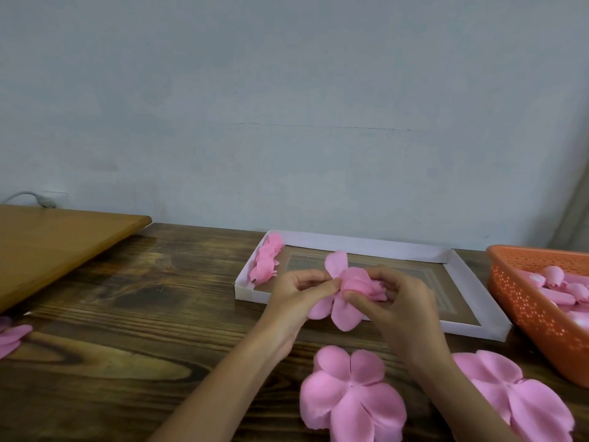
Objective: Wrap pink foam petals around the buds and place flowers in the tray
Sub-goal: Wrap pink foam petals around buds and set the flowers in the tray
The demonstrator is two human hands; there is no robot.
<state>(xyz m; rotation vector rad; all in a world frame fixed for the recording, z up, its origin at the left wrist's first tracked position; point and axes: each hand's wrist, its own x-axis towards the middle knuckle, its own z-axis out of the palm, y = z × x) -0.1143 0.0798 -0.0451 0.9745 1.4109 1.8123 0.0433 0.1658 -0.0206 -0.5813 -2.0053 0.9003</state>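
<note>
Both hands, left (298,291) & right (393,301), pinch pink flower (347,288) (over tray (366,242)).

left hand (294,290) pinching, right hand (387,298) pinching, forearms raised

The tray (350,242) sits on the surface (143,314). Flowers (266,263) lie in its left end. The basket (526,298) of buds (554,275) is right of it. Petals (350,397) lie in front of the tray. A board (57,244) lies far left.

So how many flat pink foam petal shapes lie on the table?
3 shapes: one front centre, one front right by the orange plastic basket, one cut off at the left edge. More may be stacked underneath.
</note>
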